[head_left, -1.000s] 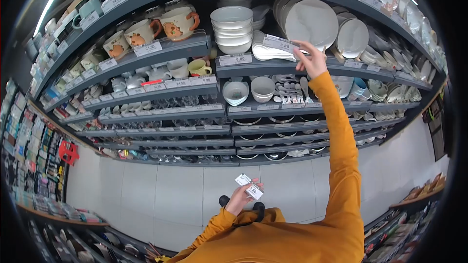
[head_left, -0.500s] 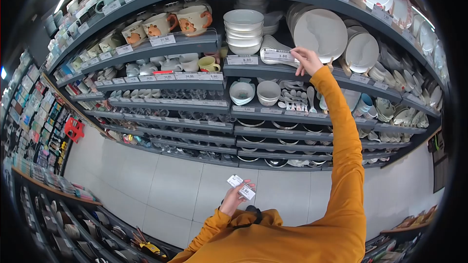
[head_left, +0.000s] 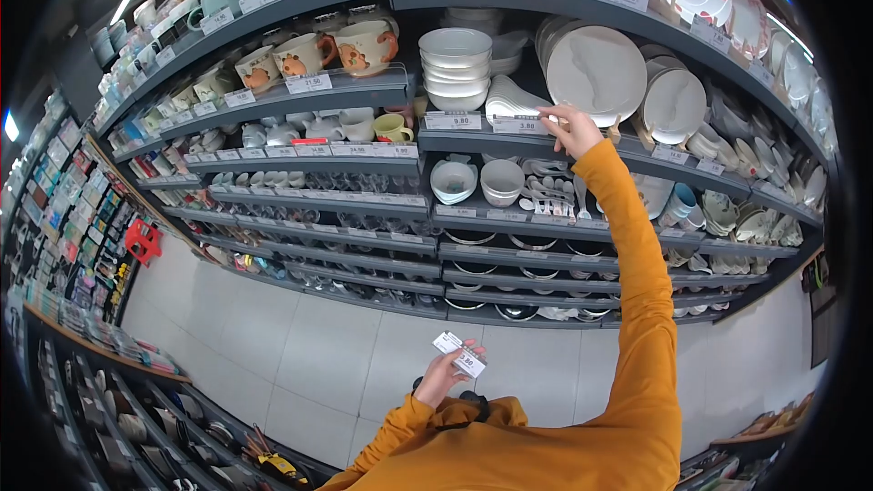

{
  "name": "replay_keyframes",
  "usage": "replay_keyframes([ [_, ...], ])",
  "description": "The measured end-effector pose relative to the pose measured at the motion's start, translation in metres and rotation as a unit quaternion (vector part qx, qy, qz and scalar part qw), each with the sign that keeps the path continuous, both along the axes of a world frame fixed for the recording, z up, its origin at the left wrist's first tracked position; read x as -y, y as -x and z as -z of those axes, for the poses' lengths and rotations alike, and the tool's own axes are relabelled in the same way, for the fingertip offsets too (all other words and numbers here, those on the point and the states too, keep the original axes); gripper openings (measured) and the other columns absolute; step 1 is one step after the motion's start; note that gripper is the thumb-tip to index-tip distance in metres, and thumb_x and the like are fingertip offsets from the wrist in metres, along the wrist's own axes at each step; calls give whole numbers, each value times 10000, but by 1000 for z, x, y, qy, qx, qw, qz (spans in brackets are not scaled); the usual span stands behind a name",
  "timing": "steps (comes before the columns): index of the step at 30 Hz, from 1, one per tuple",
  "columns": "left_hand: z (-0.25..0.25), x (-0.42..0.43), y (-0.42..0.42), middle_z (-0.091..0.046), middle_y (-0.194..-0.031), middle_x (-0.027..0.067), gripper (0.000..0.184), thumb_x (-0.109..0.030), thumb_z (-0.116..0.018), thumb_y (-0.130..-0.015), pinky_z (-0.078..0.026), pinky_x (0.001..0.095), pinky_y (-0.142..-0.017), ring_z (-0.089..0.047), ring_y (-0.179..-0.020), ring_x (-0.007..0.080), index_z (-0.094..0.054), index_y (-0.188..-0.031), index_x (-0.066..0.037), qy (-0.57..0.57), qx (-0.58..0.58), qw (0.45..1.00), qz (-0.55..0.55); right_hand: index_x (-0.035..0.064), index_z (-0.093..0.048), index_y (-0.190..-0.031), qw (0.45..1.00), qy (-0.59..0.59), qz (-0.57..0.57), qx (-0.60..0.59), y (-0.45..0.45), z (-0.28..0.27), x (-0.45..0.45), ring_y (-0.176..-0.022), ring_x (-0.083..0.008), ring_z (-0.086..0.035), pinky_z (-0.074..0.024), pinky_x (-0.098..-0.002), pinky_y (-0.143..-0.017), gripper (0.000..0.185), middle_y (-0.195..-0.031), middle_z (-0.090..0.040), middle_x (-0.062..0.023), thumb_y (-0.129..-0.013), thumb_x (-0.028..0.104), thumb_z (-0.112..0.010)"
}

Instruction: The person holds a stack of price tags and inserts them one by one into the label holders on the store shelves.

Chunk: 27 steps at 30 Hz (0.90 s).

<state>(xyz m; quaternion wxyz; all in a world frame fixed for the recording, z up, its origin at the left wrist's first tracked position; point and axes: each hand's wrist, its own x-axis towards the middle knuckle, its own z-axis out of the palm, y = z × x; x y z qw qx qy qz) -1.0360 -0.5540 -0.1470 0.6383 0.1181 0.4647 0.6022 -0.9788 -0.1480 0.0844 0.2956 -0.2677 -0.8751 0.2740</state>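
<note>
My right hand [head_left: 573, 131] pinches the right end of a white price tag [head_left: 516, 125] reading 3.80, which lies against the front edge of the shelf. Just behind the tag rest stacked white spoons [head_left: 511, 100]. To their left is a stack of white bowls [head_left: 456, 68], with another tag [head_left: 452, 121] reading 9.80 below it. Large white plates [head_left: 597, 76] stand upright behind my right hand. Low over the floor, my left hand [head_left: 443, 375] holds white price tags [head_left: 461, 355], fanned apart; one reads 3.80.
Shelves of mugs [head_left: 364, 47] extend to the left, and smaller upright plates [head_left: 673, 105] stand to the right. Lower shelves hold bowls [head_left: 501, 182] and glassware. A red stool [head_left: 143, 242] stands at the far left on the tiled floor [head_left: 318, 345].
The tag at my right hand has moved down from in front of the spoons to the shelf edge. My right hand has lowered with it. My left hand still holds its tags.
</note>
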Motion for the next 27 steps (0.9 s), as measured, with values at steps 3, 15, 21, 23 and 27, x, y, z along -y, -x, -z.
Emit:
replay_keyframes([
  [3,3,3,0,-577,-1282,121,416,-230,-384,-1007,-493,261,-835,-595,-1130,198,-422,-1358,-8,-14,-8,1000,6,15,-658,-1074,991,-63,12,-118,-11,12,24,-644,-169,-652,-504,-275,-618,239,-1016,-649,-142,-916,186,-599],
  [15,26,21,5,-696,-935,28,255,-226,-593,-941,-411,171,-527,-596,-708,29,-646,-1064,-8,26,-144,985,-92,10,-621,-873,873,480,-37,-71,-66,255,301,-686,-74,-552,-462,-238,-640,218,-769,-629,-18,-904,223,-656],
  [21,13,41,12,-670,-809,5,207,-217,-648,-909,-380,189,-491,-556,-624,30,-655,-960,-17,11,-138,983,-118,-13,-615,-884,892,434,9,-127,-64,273,354,-734,-93,-618,-493,-240,-665,213,-792,-667,-58,-855,172,-715],
  [23,15,55,21,-668,-805,8,215,-222,-644,-913,-383,192,-492,-554,-619,33,-653,-957,-12,4,-131,983,-125,-23,-611,-861,918,377,-12,-124,-56,270,358,-744,-102,-632,-503,-250,-676,216,-786,-671,-71,-850,164,-718],
  [27,20,95,49,-665,-805,19,245,-243,-627,-926,-394,199,-501,-550,-614,41,-646,-961,-1,9,-108,986,-129,-24,-606,-830,934,345,-9,-96,-29,242,391,-774,-107,-637,-507,-256,-725,198,-790,-656,-67,-845,137,-720],
])
